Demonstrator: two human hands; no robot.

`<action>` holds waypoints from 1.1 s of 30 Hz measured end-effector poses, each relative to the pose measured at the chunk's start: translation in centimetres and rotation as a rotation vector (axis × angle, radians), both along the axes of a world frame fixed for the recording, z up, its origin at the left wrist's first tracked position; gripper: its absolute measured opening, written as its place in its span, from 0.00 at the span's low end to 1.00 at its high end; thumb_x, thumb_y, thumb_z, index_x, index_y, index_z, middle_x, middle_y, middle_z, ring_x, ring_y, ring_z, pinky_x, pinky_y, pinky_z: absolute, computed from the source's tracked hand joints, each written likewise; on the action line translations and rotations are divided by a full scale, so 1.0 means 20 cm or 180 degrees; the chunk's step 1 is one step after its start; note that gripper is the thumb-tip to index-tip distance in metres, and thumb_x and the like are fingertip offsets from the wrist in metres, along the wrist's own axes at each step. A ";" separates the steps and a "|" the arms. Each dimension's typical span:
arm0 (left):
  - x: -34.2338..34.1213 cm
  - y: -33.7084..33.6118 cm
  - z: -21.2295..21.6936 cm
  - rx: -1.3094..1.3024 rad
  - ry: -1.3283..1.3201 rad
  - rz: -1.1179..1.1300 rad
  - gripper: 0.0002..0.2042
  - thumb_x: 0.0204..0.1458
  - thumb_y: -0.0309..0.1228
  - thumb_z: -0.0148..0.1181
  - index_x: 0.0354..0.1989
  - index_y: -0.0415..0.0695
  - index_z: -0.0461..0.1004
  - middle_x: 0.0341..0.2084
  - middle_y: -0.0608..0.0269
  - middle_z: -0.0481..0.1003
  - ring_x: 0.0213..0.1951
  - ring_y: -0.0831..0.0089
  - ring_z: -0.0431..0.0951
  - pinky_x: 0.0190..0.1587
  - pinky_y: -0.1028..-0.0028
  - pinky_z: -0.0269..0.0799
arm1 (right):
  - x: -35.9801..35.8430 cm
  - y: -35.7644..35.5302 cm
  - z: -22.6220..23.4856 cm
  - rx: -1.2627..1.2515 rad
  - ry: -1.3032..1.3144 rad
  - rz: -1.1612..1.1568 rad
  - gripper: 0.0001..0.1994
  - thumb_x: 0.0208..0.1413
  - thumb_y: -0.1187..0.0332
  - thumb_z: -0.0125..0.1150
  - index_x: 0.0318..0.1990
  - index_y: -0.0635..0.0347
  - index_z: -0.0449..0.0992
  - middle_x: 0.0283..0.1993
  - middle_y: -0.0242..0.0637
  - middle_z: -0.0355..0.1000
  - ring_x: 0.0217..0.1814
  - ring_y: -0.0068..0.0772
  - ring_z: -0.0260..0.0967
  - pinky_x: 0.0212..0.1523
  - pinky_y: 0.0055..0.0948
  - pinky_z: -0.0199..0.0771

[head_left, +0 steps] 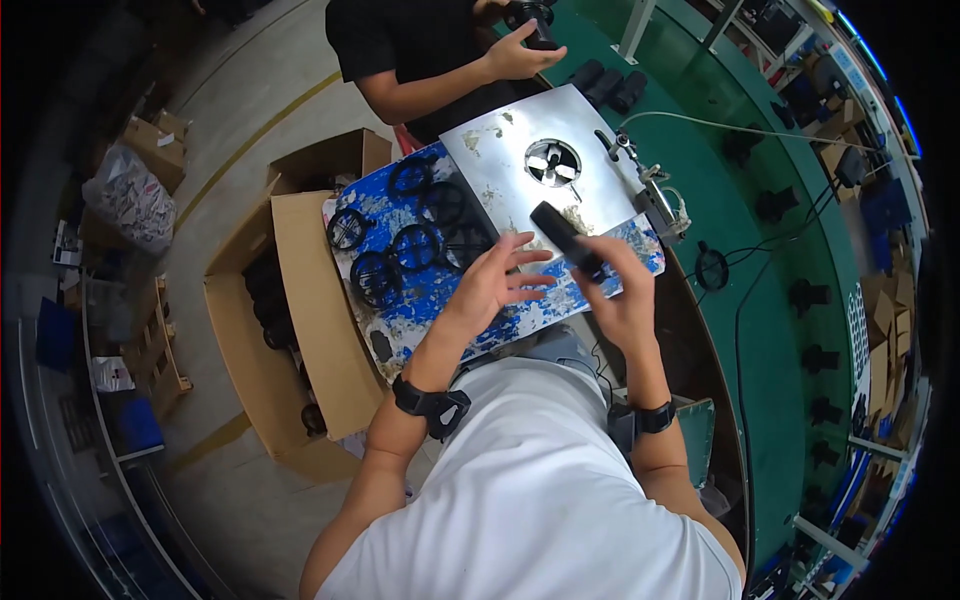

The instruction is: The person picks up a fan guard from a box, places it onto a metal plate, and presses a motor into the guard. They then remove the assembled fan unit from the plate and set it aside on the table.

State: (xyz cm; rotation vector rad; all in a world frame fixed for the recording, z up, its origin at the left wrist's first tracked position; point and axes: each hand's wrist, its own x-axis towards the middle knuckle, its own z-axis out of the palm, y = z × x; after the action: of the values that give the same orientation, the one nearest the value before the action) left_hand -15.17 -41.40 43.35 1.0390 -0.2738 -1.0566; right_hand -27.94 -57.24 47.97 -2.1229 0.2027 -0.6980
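Observation:
My right hand [624,295] grips a black plastic part [562,232], which shows edge-on as a thick dark bar tilted toward the far left. Beside it, my left hand [482,288] has its fingers spread and holds nothing. Both hands are over the near part of a worn blue-and-white tabletop [535,318]. Just beyond them lies a shiny metal plate [495,190] with a round opening [552,163] that has pale blocks inside. Several black spoked rings [415,247] lie to the left of my left hand.
An open cardboard box [320,300] with dark parts inside stands at the left. Across the table another person's hand [520,55] holds a black cylindrical part [535,25]. A metal clamp-like fixture [655,190] with a hose is right of the plate. A green bench [780,390] bears black parts and cables.

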 end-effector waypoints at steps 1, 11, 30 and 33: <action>0.00 0.01 0.01 -0.0496 0.0553 -0.0141 0.28 0.63 0.50 0.41 0.61 0.38 0.60 0.50 0.52 0.71 0.47 0.63 0.76 0.47 0.66 0.75 | 0.01 0.02 -0.01 -0.0417 0.0003 0.0064 0.22 0.37 0.82 0.64 0.45 0.56 0.78 0.43 0.41 0.74 0.47 0.41 0.72 0.48 0.34 0.71; 0.02 -0.02 0.01 -0.0453 -0.0025 -0.0036 0.20 0.62 0.39 0.43 0.56 0.38 0.62 0.46 0.51 0.73 0.37 0.66 0.80 0.41 0.68 0.79 | 0.09 -0.10 -0.14 0.2698 0.0322 -0.0332 0.19 0.57 0.66 0.59 0.54 0.64 0.70 0.47 0.38 0.73 0.50 0.28 0.71 0.49 0.27 0.71; 0.16 -0.28 -0.09 0.1018 -0.3031 0.0466 0.18 0.43 0.29 0.66 0.40 0.37 0.66 0.24 0.55 0.75 0.26 0.64 0.78 0.30 0.69 0.74 | 0.31 -0.10 -0.43 0.1867 0.0497 -0.0177 0.11 0.47 0.75 0.56 0.39 0.65 0.69 0.29 0.32 0.68 0.30 0.19 0.65 0.31 0.20 0.67; 0.29 -0.40 -0.14 0.1049 -0.3626 0.0846 0.21 0.41 0.28 0.65 0.46 0.43 0.70 0.23 0.57 0.75 0.27 0.57 0.79 0.31 0.64 0.73 | 0.45 -0.20 -0.47 0.1280 0.0552 -0.0210 0.16 0.45 0.70 0.59 0.42 0.66 0.68 0.31 0.42 0.72 0.27 0.29 0.70 0.30 0.27 0.71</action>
State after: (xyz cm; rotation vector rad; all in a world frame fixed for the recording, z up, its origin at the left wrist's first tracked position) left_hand -9.40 -49.30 40.62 1.8527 -0.8616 -0.1669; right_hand -19.03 -61.32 38.65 -1.7938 0.4692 -0.4634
